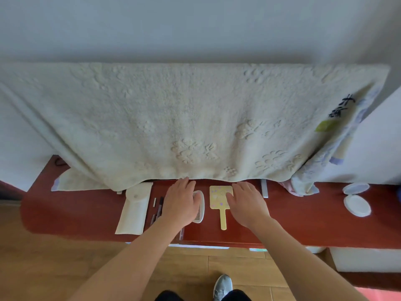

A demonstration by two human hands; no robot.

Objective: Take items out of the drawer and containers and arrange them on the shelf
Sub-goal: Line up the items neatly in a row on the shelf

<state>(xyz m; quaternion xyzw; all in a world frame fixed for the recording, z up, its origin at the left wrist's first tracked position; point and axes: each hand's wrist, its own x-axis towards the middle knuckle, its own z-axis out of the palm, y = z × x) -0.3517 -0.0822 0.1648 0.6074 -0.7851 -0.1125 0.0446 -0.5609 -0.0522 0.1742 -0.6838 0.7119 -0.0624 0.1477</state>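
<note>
Both my hands were down flat on the red shelf [303, 222], nothing pinched or gripped. My right hand [247, 203] lay with the fingers spread and pretty straight over the right side of the yellow hand mirror [219, 198], whose handle pointed back toward me. Just left of the mirror sat the white comb [200, 210]. My left hand [181, 203] covered the comb's left half, fingers straight, tips almost under the hem of the cream blanket [191, 118] hanging behind the mirror. Honestly couldn't tell if that palm was pressing the comb or just hovering on it.

Further left of the mirror, past the comb, were a few dark pens [160, 205] and then a white pouch [135, 210] lying flat. Right of the mirror, just beyond my right hand, was a narrow white strip [264, 190], and well off to the right a round white case [357, 205] lay open. On my side of the mirror, below the shelf edge, you could see the wooden floor [65, 257] and my grey shoe [223, 285].
</note>
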